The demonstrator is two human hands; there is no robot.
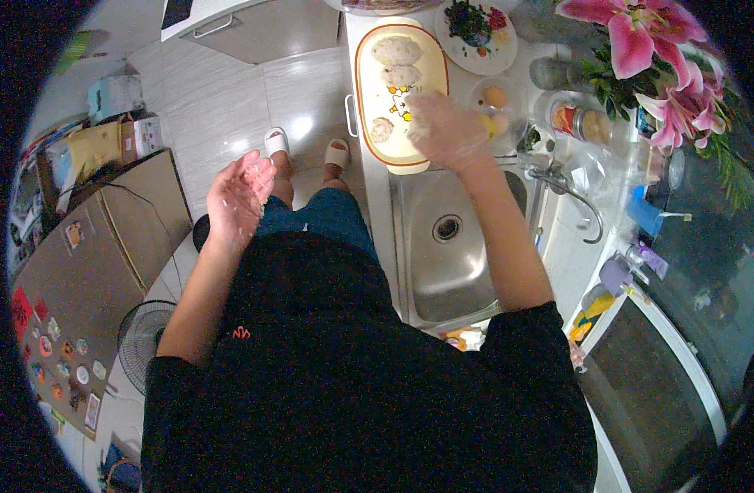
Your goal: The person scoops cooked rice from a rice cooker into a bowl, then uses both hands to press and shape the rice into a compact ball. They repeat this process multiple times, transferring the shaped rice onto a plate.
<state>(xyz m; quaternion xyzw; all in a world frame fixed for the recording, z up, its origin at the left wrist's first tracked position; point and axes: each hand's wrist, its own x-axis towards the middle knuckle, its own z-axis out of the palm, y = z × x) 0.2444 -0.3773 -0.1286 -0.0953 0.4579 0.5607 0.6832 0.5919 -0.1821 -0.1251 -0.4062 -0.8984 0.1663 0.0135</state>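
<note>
My left hand is held palm up over the floor, its fingers apart and slightly curled. It looks wet or covered by a clear glove, with pale bits clinging to the palm. Motion blurs my right hand, which is above the right side of a cream oval tray with a red-brown rim. Whether its fingers hold anything cannot be made out. Two larger pale, lumpy patties sit at the tray's far end. A smaller pale lump lies near its left edge, beside a printed cartoon.
A plate with chopped greens and red pieces stands behind the tray. Eggs sit close to my right hand. Nearer me are a steel sink and a curved tap. Pink lilies overhang the counter; a fan stands left.
</note>
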